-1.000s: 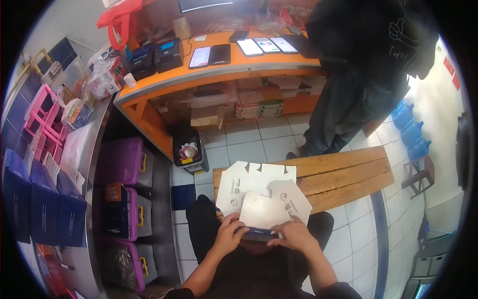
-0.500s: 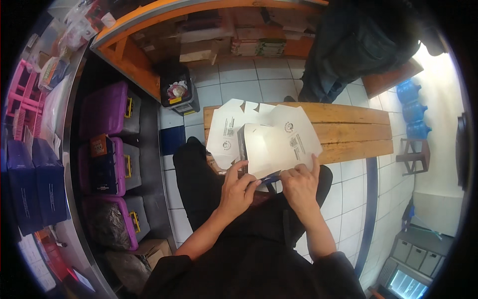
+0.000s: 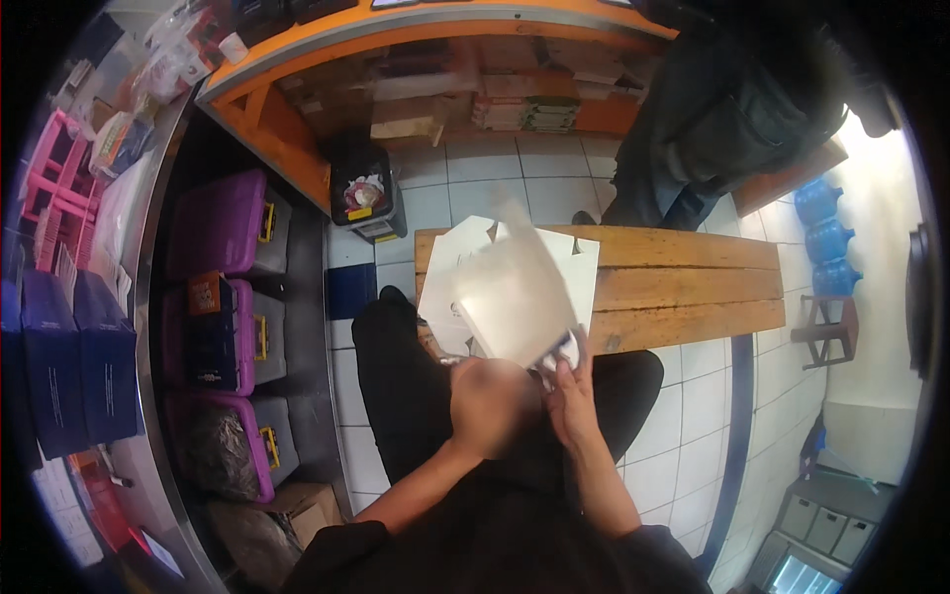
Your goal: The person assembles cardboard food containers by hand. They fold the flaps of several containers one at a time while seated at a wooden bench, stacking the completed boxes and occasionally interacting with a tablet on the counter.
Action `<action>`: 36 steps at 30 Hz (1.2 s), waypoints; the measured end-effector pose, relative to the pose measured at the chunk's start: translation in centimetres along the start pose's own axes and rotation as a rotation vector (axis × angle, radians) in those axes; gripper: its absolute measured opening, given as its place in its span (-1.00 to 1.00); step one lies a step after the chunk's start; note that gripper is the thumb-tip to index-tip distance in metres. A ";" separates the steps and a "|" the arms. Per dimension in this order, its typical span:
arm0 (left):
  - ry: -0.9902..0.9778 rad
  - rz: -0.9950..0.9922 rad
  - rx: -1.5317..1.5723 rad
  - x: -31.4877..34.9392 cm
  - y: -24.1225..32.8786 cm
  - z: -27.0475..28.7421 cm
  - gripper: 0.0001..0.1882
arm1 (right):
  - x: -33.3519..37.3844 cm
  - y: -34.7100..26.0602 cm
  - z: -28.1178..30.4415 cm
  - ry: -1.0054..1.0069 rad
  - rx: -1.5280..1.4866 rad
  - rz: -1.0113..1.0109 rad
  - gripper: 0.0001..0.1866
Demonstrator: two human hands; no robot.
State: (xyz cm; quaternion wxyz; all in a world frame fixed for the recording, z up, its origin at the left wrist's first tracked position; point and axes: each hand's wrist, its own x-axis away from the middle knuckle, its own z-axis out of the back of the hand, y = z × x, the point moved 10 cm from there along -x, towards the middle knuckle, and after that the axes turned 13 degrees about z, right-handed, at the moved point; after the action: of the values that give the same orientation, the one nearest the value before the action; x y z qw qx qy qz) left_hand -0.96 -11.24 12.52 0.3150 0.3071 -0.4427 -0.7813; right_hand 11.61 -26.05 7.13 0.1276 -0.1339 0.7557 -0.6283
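A part-folded white cardboard box [image 3: 520, 292] stands tilted over my lap at the bench's near edge, its raised panels smeared by motion. My right hand [image 3: 572, 396] grips its near right corner, with the thumb against a folded white flap. By the near left corner is my left hand [image 3: 487, 401], knuckles toward me; blur hides its fingers, so I cannot tell how they are set. Behind and under the box, flat white cardboard [image 3: 582, 267] with cut notches lies on the wooden bench [image 3: 693, 292].
Purple-lidded storage bins [image 3: 213, 223] line the left shelf, below dark blue boxes [image 3: 104, 361] and a pink rack [image 3: 61, 188]. A black bin [image 3: 368, 208] stands beyond the bench. A person [image 3: 708, 119] stands at the far right, near blue water bottles [image 3: 829, 243] and a stool [image 3: 826, 332].
The cardboard box has turned and its sides have come up from a flatter spread. My right hand has moved left and down to its corner; my left hand has shifted right.
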 end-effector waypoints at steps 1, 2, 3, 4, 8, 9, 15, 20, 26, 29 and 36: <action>-0.051 -0.049 -0.032 0.4 0.8 -0.7 -0.87 | 0.8 1.8 -0.5 0.069 -0.276 -0.203 -0.18; -0.104 -0.099 -0.064 0.9 1.5 -1.6 -0.86 | 1.8 3.2 -1.4 0.137 -0.555 -0.404 -0.23; -0.134 -0.112 -0.079 1.2 1.6 -2.1 -0.82 | 1.4 2.9 -0.9 0.205 -0.511 -0.401 -0.29; -0.143 -0.114 -0.082 1.6 1.7 -2.3 -0.82 | 1.5 3.3 -0.6 0.213 -0.515 -0.402 -0.29; -0.285 0.028 -0.141 2.5 -0.1 -4.1 -0.81 | 0.3 4.2 1.6 0.072 -0.038 -0.140 -0.32; -0.317 0.054 -0.145 2.4 -0.4 -4.5 -0.78 | 0.2 4.6 2.2 0.051 0.063 -0.126 -0.31; -0.265 0.024 -0.066 1.2 -0.7 -3.8 -0.68 | -2.7 9.0 14.0 0.553 -0.171 -0.052 -0.39; -0.303 0.205 -0.074 0.2 -8.1 -3.9 -0.72 | -4.9 12.2 22.7 0.707 -0.094 -0.128 -0.46; -0.320 0.393 -0.093 0.5 -16.0 -3.9 -0.77 | -2.6 11.2 17.8 0.770 0.070 -0.369 -0.45; -0.316 0.407 -0.030 0.1 -15.9 -5.9 -0.76 | -1.9 8.4 13.1 0.503 0.606 0.251 -0.44; -0.377 0.390 -0.152 0.5 -17.5 -6.4 -0.74 | -1.5 13.4 -2.4 -0.860 1.396 0.242 -0.24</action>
State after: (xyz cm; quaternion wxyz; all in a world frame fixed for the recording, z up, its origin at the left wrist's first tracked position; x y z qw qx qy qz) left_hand -0.21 -7.66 -5.73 0.3936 0.0411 -0.4844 -0.7802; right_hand 11.60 -20.95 -5.55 0.5259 -0.1701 0.0863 -0.8289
